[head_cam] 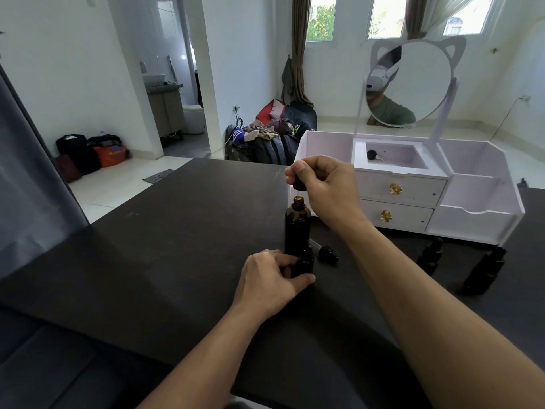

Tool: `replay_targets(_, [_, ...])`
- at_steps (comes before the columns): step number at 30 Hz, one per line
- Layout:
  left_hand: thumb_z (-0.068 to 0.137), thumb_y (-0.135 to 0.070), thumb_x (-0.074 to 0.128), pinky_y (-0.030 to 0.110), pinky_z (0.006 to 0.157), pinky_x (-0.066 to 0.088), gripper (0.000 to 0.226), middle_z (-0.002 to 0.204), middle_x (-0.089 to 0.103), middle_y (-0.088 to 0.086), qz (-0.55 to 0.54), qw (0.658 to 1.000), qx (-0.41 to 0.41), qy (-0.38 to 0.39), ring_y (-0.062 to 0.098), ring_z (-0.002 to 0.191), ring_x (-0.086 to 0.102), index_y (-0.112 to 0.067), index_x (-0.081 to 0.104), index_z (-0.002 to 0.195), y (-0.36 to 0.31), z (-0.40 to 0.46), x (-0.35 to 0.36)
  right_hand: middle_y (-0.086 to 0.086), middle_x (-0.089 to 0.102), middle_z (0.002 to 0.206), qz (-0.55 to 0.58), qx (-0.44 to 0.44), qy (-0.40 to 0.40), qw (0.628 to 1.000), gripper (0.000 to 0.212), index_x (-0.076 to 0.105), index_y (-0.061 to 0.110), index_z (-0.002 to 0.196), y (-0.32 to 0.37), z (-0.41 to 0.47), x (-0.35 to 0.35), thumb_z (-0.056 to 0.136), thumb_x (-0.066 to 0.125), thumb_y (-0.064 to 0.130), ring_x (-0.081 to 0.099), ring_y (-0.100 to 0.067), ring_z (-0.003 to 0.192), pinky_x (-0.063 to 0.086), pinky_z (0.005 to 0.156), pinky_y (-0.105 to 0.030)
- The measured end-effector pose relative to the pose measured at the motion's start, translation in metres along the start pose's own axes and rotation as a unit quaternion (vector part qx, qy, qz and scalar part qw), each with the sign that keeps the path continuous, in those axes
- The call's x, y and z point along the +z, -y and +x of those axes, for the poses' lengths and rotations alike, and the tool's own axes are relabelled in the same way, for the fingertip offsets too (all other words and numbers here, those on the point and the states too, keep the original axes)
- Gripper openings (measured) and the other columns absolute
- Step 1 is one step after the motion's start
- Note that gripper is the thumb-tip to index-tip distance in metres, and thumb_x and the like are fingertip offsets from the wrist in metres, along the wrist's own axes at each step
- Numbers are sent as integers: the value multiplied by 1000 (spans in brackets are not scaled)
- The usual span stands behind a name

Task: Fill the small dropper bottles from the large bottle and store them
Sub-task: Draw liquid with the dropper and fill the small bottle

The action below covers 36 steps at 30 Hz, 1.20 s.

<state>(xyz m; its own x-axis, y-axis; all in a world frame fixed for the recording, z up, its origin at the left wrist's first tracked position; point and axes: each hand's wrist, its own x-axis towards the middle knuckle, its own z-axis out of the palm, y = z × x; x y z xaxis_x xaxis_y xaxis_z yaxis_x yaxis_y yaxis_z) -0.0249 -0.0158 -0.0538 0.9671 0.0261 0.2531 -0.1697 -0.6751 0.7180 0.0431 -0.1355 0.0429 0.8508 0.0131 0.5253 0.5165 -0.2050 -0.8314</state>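
The near edge of the dark matte table [165, 261] runs across the bottom of the view, and a wide stretch of bare tabletop lies open to the left of the hands.

The left hand [269, 280] sits near the middle of the table, fingers and thumb curled round a small dark dropper bottle [305, 261] that stands upright. Touching or just behind it stands the large bottle [297, 228], a round amber-brown glass cylinder with its threaded neck uncovered. Just right of them a black dropper cap [328, 254] lies on its side on the table.

Above the large bottle's mouth the right hand [323, 184] hangs with its fingers bunched, pinching a black rubber dropper bulb [298, 183]; whether a tube reaches into the neck cannot be told.

Further right, two more small dark bottles [430, 255] with caps on stand near the table's right side, apart from each other.

Behind them sits a pale box-shaped organiser [477, 196] with open compartments, two drawers with gold knobs, and a round mirror [410, 84] with cat ears on top.
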Motion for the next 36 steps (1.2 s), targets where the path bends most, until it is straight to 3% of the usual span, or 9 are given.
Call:
replay_targets(6, [74, -53, 77, 13, 56, 31, 35, 71, 52, -14, 16, 1000, 12, 8, 3, 68, 53, -29, 76, 99, 0, -1, -1, -4, 73, 82, 59, -23, -40, 997, 11, 69, 15, 87, 22, 5, -8, 94, 61, 12, 72, -18, 79, 60, 78, -29])
replay_targets(9, [74, -54, 76, 16, 60, 34, 35, 74, 53, -14, 24, 1000, 7, 10, 4, 73, 54, -31, 76, 101, 0, 0, 0, -5, 73, 82, 50, -56, -52, 996, 11, 69, 18, 86, 39, 11, -15, 94, 62, 15, 73, -21, 80, 60, 80, -34])
replay_targets(15, [77, -53, 74, 20, 69, 39, 39, 82, 56, -15, 41, 999, 16, 20, 4, 79, 55, -32, 73, 111, -1, 2, -1, -1, 73, 82, 69, -54, -46, 995, 11, 70, 4, 92, 57, 5, -26, 94, 62, 12, 73, -15, 73, 60, 73, -26])
replay_targets(20, [76, -55, 74, 21, 69, 37, 38, 74, 52, -16, 50, 998, 19, 15, 6, 78, 54, -33, 75, 108, 1, 4, 0, -9, 74, 85, 51, -40, -33, 997, 12, 69, 17, 84, 53, -11, -31, 94, 62, 15, 74, -22, 77, 61, 78, -36])
replay_targets(28, [75, -57, 73, 21, 68, 36, 39, 73, 52, -15, 60, 998, 17, 12, 6, 78, 53, -33, 75, 106, 3, 3, 2, -7, 74, 85, 32, -11, -15, 999, 10, 69, 15, 85, 44, -33, -28, 93, 62, 15, 74, -19, 77, 60, 74, -27])
replay_targets(36, [77, -53, 74, 19, 68, 35, 39, 76, 51, -15, 60, 998, 22, 5, 4, 78, 53, -30, 74, 109, 1, 2, 0, -5, 74, 86, 0, -17, -1, 1000, 13, 68, 23, 84, 35, -40, -23, 93, 62, 16, 73, -16, 80, 61, 78, -33])
